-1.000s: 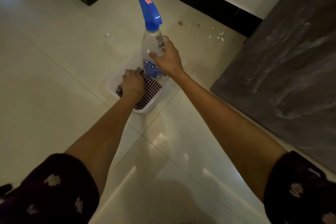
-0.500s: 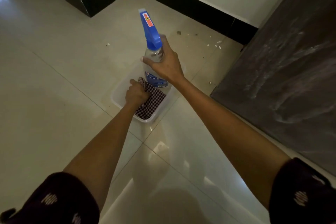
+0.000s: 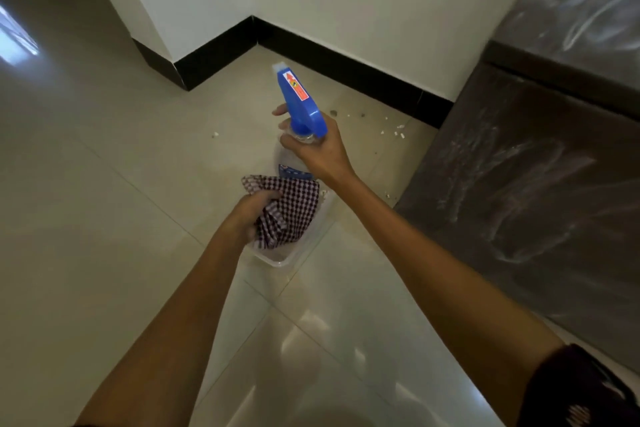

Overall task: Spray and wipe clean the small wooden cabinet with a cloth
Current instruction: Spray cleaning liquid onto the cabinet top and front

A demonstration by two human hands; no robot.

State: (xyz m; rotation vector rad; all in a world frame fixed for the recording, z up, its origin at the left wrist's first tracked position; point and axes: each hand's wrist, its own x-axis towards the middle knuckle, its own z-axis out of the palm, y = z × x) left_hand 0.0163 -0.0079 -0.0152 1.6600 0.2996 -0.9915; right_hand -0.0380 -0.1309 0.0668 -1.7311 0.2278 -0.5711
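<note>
Left hand (image 3: pixel 254 215) fists bunched checked cloth (image 3: pixel 298 204) just over white tray (image 3: pixel 277 262), ready for wiping; just beyond, right hand (image 3: pixel 318 152) wraps spray bottle (image 3: pixel 301 104) neck, probably for trigger reach; smeared wooden cabinet (image 3: pixel 519 184) stands right of both hands

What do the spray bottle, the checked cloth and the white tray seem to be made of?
The spray bottle: plastic, it seems; glossy blue trigger head, clear see-through body. The cloth: woven fabric, probably cotton; matte, checked, folds softly in the left hand. The tray: likely thin plastic; translucent white, smooth rounded rim.
</note>
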